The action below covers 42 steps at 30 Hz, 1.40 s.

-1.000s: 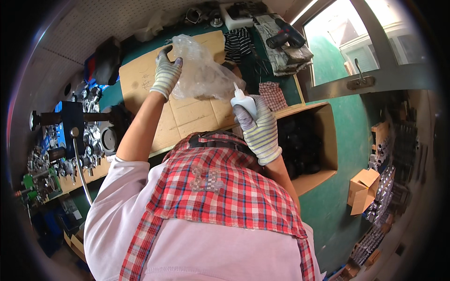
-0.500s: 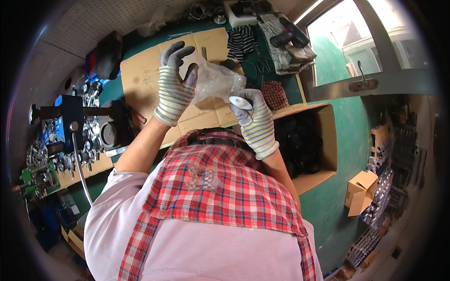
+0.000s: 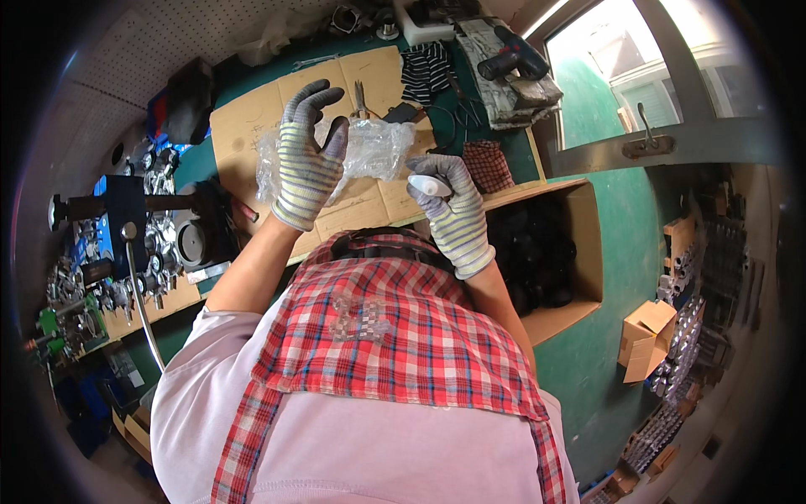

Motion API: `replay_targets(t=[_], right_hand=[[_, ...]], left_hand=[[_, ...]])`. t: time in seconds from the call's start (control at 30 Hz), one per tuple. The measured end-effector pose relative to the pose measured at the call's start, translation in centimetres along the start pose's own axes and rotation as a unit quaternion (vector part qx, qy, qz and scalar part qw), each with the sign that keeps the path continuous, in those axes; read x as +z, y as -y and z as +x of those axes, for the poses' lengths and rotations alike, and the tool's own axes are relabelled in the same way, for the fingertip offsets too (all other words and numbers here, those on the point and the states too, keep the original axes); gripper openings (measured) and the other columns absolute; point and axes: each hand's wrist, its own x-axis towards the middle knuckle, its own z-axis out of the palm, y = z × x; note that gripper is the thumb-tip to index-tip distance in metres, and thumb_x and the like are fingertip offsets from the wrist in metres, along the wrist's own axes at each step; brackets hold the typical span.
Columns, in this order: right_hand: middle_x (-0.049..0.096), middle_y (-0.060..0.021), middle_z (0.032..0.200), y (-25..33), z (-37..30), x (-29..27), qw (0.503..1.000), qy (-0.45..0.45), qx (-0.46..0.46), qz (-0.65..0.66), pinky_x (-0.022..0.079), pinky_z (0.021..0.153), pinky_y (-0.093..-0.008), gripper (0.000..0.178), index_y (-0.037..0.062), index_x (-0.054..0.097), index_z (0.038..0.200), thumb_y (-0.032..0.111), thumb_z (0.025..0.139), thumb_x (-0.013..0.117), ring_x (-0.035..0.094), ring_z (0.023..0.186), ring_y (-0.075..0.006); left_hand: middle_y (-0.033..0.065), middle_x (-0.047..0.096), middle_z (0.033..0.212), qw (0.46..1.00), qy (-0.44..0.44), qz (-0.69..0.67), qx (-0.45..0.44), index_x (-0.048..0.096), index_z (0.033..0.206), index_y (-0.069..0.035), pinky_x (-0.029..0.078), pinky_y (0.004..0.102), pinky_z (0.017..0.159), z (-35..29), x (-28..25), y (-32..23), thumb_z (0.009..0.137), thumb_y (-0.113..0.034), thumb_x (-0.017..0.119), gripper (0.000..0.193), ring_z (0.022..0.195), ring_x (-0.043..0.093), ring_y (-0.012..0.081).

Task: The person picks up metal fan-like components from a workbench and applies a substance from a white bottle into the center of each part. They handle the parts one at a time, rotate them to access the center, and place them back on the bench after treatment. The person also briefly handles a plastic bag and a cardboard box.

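My left hand (image 3: 309, 164), in a striped grey glove, hovers with thumb and fingers apart and nothing seen between them. Below and beside it, crumpled clear plastic wrap (image 3: 382, 144) lies over a flattened cardboard sheet (image 3: 239, 134) on the bench. My right hand (image 3: 457, 223), gloved alike, curls around a small white bottle-like thing (image 3: 426, 186) with a rounded end. Its lower part is hidden by the fingers. This hand is right of the wrap, near the bench's front edge. Past the wrap, an open pair of pointed metal jaws or blades (image 3: 361, 94) sticks up on the cardboard.
A cardboard box (image 3: 592, 252) of dark round parts stands at the right. A cordless drill (image 3: 514, 57) lies on a stack at the back right, near striped cloth (image 3: 426, 70) and checked cloth (image 3: 487, 166). A press-like machine with a lever (image 3: 138, 286) stands left, among metal parts.
The clear wrap has dropped and spread flatter and to the left, now showing on both sides of my left hand. The pointed metal tool shows more. My hands have barely moved.
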Motion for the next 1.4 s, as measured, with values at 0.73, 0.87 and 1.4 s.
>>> replay_targets(t=[0.73,0.87,1.4], right_hand=[[0.063,-0.0068,0.116,1.2,-3.6,2.1,0.983,0.129,0.018,0.129,0.05,0.092,-0.0266,0.025,0.0058,0.059,0.11,0.0,0.088,0.07,0.059,0.103,-0.0121],[0.063,-0.0077,0.116,3.5,-6.5,3.0,0.974,0.206,-0.005,0.094,0.05,0.091,-0.0269,0.021,0.0037,0.057,0.111,-0.002,0.091,0.065,0.059,0.102,-0.0127],[0.067,-0.012,0.098,17.8,-17.1,17.1,0.877,0.415,-0.18,0.162,0.052,0.079,-0.0401,0.046,0.0072,0.066,0.099,0.007,0.058,0.085,0.065,0.093,-0.0327]], left_hand=[[0.012,0.058,0.128,0.992,-0.126,-0.003,-0.029,0.065,0.117,-0.007,0.046,0.0341,0.094,-7.5,-4.0,-4.1,0.083,0.002,0.066,0.035,0.115,0.057,0.0241],[0.0119,0.058,0.127,0.984,-0.155,0.048,-0.076,0.064,0.118,-0.005,0.045,0.0336,0.095,-13.3,-7.1,-6.2,0.086,0.002,0.063,0.032,0.114,0.056,0.0227],[0.0097,0.06,0.128,0.886,-0.28,0.196,-0.312,0.064,0.117,-0.004,0.046,0.0331,0.099,-40.0,-26.1,-11.9,0.089,0.001,0.061,0.029,0.115,0.058,0.0207]])
